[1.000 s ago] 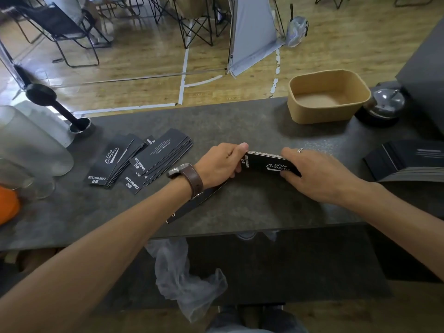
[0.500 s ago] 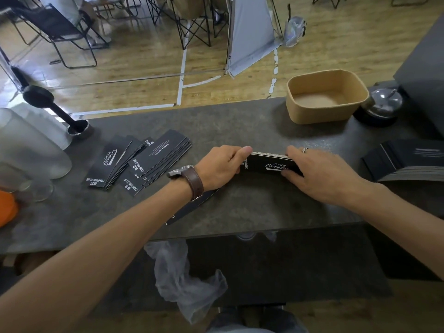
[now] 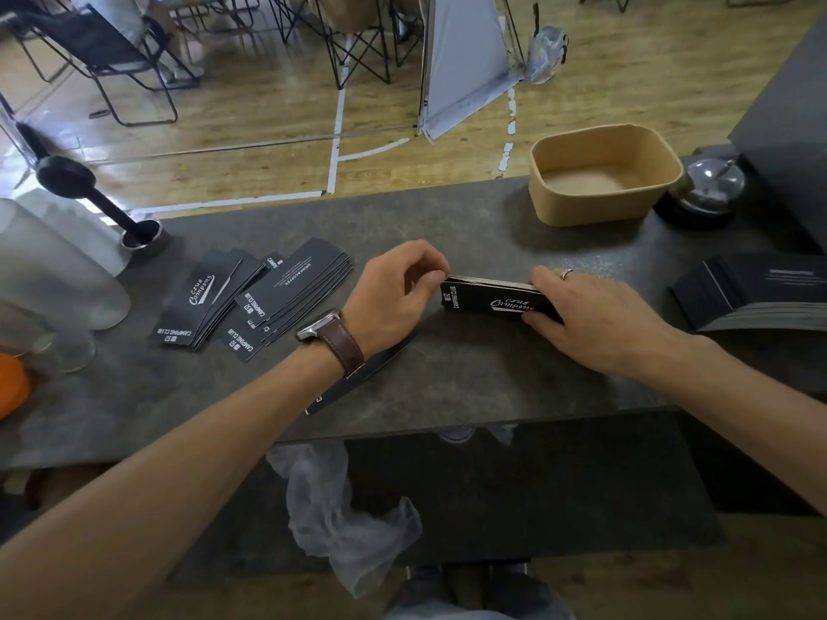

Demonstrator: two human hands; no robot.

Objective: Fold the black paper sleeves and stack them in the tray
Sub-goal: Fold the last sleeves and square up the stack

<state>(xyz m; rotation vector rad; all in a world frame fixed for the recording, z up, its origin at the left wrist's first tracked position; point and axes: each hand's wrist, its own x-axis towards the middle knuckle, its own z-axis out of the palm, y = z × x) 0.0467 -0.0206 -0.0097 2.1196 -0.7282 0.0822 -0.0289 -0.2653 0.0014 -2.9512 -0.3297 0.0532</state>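
A small stack of folded black paper sleeves [image 3: 485,297] with white lettering rests on the dark counter between my hands. My right hand [image 3: 595,319] grips its right end. My left hand [image 3: 396,297] pinches its left end with the fingertips. The brown paper tray [image 3: 555,208] stands empty at the far right of the counter. Loose flat sleeves [image 3: 250,297] lie fanned out to the left. One more flat sleeve [image 3: 358,382] lies partly hidden under my left wrist. A tall pile of black sleeves [image 3: 756,293] sits at the right edge.
A silver bell [image 3: 711,185] stands right of the tray. Clear plastic cups [image 3: 53,279] and a black tamper [image 3: 98,203] are at the left, with an orange thing [image 3: 11,391] by the left edge. A plastic bag [image 3: 340,516] hangs below the counter's front edge.
My left hand has lifted from lying flat over the stack's left end to pinching it with the fingertips. The right hand stays on the right end.
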